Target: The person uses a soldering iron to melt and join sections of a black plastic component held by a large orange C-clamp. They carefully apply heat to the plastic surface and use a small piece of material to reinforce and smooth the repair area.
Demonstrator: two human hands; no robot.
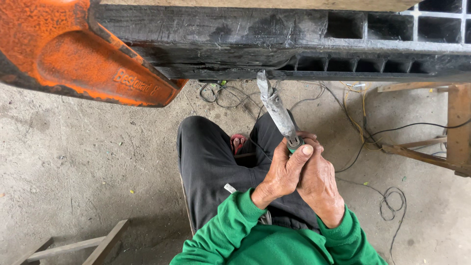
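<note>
Both hands — left hand (280,172) and right hand (319,181) — clasp a grey soldering tool (277,110), its tip touching the black plastic crate (294,44) — handle hidden inside the grip, crate cut off above.

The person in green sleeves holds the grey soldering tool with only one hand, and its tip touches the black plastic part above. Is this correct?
Not quite. Both hands grip the tool: the left hand and the right hand wrap together around its handle. The head view shows this. The grey soldering tool does point its tip at the black plastic part.
</note>
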